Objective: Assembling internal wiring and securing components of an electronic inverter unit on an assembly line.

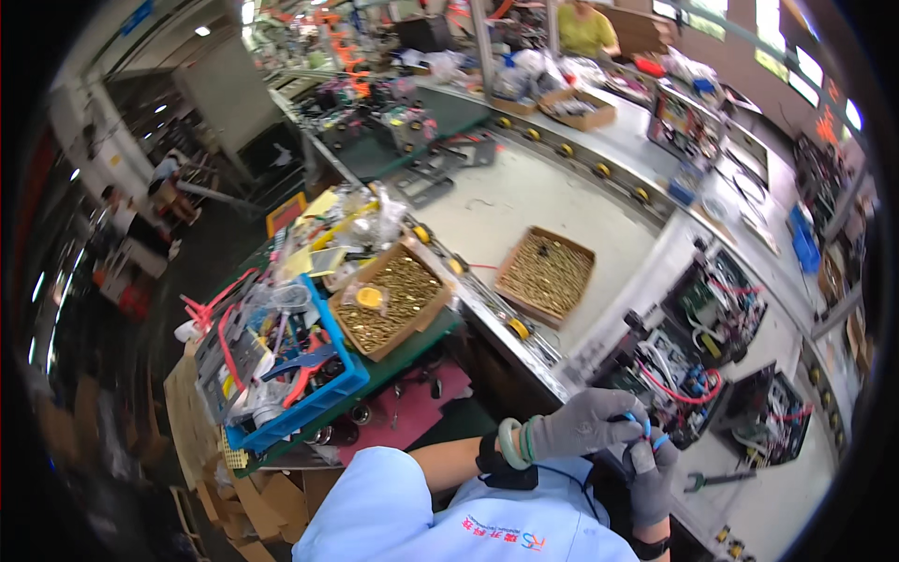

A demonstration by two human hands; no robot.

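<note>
My left hand (pixel 576 428), in a grey glove, is closed in a pinch in front of my chest at the lower right. My right hand (pixel 651 487), also gloved, is closed just beside it, the fingertips of both meeting. Blue shows at some fingertips, with a speck of red between them; whatever they hold is too small to make out. Closest to the hands is an open black device (pixel 679 384) with a circuit board and red and white wires. A green open-ended wrench (pixel 719 480) lies to the right of my right hand.
Two shallow cardboard boxes of small brass-coloured parts, one (pixel 546 274) on the white bench, one (pixel 391 298) on the left. A blue crate (pixel 351 379) holds pliers and tools. More open devices (pixel 768 417) stand right. A roller rail (pixel 599 169) crosses behind; a person (pixel 585 33) sits beyond.
</note>
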